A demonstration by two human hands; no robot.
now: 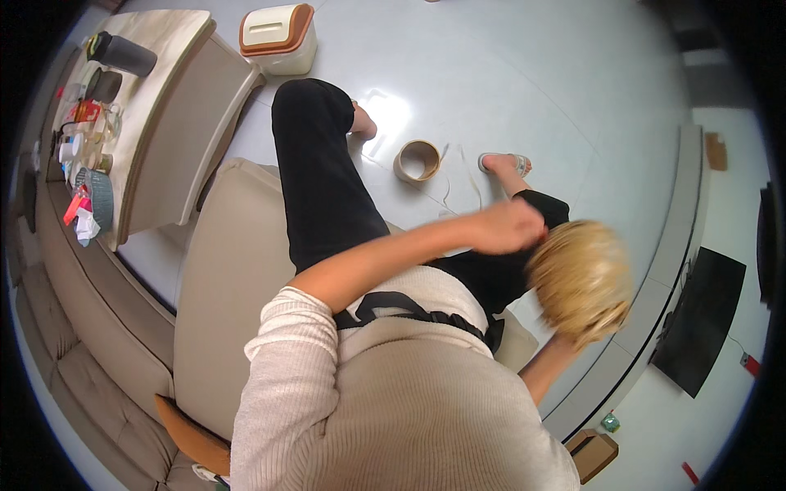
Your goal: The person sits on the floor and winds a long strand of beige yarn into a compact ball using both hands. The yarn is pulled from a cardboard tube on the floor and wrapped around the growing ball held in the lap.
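Observation:
A rounded, straw-coloured bundle of glossy, hair-like strands (580, 276) is held up over my right leg. It could be a wig or plant fibre; I cannot tell which. From below, my right forearm (546, 368) reaches up to it, and the bundle hides the right hand that supports it. My left hand (513, 226) crosses my lap to the bundle's near left edge. Its fingers are curled and blurred by motion, so whether they pinch any strands cannot be made out. On the floor between my feet stands a short, hollow brown tube or roll (417, 161). Thin pale strips (470, 175) lie beside it.
A marble-patterned table (178, 43) at the left bears a dark bottle (126, 54), a blue-grey basket (95, 196) and jars. A lidded bin (277, 40) stands beyond it. I sit on a beige seat (236, 294). At the right are a low cabinet (651, 282) and a black screen (700, 322).

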